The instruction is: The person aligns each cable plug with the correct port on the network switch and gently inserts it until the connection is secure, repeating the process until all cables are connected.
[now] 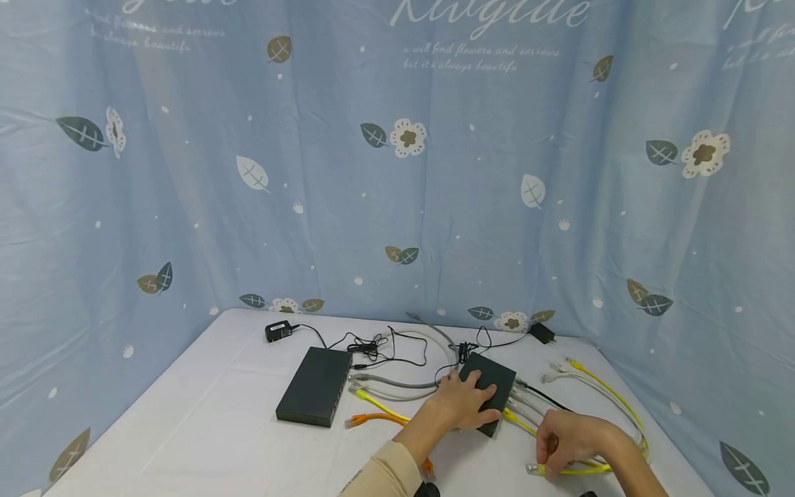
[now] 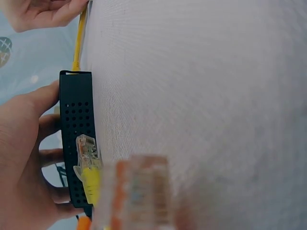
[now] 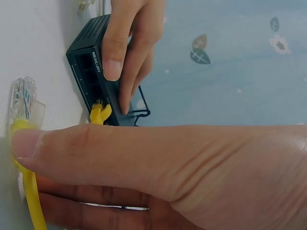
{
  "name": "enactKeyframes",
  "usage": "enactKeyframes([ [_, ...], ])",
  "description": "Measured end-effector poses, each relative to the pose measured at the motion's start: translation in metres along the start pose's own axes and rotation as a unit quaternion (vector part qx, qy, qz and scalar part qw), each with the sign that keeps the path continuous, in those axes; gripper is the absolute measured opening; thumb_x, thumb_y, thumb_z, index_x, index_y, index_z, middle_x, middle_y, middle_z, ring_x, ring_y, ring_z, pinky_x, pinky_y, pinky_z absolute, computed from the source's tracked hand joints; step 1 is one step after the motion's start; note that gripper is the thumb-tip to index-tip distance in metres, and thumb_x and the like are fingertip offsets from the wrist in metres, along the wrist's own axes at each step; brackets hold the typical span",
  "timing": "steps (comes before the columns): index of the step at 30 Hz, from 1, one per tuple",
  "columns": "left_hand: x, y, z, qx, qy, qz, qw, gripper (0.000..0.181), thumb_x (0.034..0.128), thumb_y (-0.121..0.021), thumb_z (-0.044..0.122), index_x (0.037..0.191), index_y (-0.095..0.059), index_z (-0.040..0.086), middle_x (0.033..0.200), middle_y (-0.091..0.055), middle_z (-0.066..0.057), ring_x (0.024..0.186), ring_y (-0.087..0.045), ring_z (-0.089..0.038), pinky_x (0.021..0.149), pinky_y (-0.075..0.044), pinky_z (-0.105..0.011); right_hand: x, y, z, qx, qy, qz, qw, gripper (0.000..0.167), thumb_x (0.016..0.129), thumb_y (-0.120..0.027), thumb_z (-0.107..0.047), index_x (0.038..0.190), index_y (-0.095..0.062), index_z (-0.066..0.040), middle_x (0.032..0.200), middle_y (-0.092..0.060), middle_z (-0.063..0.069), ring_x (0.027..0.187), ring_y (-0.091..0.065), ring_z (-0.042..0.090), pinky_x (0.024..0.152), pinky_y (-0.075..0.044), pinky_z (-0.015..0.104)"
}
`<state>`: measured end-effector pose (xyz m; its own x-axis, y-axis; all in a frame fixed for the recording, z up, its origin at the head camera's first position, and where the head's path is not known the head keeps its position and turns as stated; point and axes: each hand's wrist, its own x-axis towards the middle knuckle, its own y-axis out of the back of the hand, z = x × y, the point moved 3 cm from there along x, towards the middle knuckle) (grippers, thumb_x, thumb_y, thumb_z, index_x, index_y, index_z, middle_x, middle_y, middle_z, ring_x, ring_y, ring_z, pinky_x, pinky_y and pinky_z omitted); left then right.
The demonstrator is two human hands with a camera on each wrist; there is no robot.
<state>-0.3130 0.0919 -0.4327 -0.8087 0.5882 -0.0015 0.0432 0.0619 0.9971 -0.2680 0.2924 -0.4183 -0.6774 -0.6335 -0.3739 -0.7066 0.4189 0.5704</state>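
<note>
My left hand [image 1: 458,402] rests on top of a small black network switch [image 1: 500,373], its spread fingertips touching the casing. In the right wrist view, a yellow plug [image 3: 100,113] sits in one port of the switch, near empty ports. My right hand [image 1: 574,436] pinches a yellow network cable [image 3: 31,191] just behind its clear plug [image 3: 24,96], thumb on top. That plug is apart from the switch, low over the white table. In the left wrist view, a loose yellow cable's clear plug [image 2: 88,149] shows in front of the switch's perforated side.
A second, larger black switch [image 1: 315,386] lies to the left. Orange cable ends [image 1: 357,420] and grey cables [image 1: 397,382] lie between the switches. Power adapters [image 1: 277,331] with bundled cords stand at the back. More white and yellow cables [image 1: 611,390] curve at the right.
</note>
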Motion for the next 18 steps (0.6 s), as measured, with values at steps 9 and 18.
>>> enactKeyframes([
  [9, 0.0011, 0.0002, 0.0, 0.007, -0.001, -0.005, 1.0, 0.059, 0.0951, -0.032, 0.07, 0.149, -0.034, 0.047, 0.158, -0.032, 0.005, 0.136, -0.045, -0.038, 0.107, -0.043, -0.046, -0.0016, 0.0007, -0.0045, -0.037, -0.018, 0.023, 0.9989, 0.009, 0.079, -0.075, -0.003, 0.084, -0.07, 0.002, 0.07, -0.065, -0.003, 0.059, -0.049, 0.002, 0.055, -0.04, 0.016],
  [18, 0.0042, -0.0031, -0.0006, 0.007, 0.005, -0.008, 0.9999, 0.06, 0.0941, -0.032, 0.072, 0.149, -0.033, 0.049, 0.158, -0.032, 0.005, 0.137, -0.044, -0.038, 0.107, -0.043, -0.047, -0.0009, 0.0013, -0.0065, -0.032, -0.022, 0.036, 0.9986, 0.009, 0.082, -0.074, -0.004, 0.087, -0.067, 0.0, 0.07, -0.062, -0.001, 0.058, -0.047, 0.004, 0.054, -0.039, 0.017],
])
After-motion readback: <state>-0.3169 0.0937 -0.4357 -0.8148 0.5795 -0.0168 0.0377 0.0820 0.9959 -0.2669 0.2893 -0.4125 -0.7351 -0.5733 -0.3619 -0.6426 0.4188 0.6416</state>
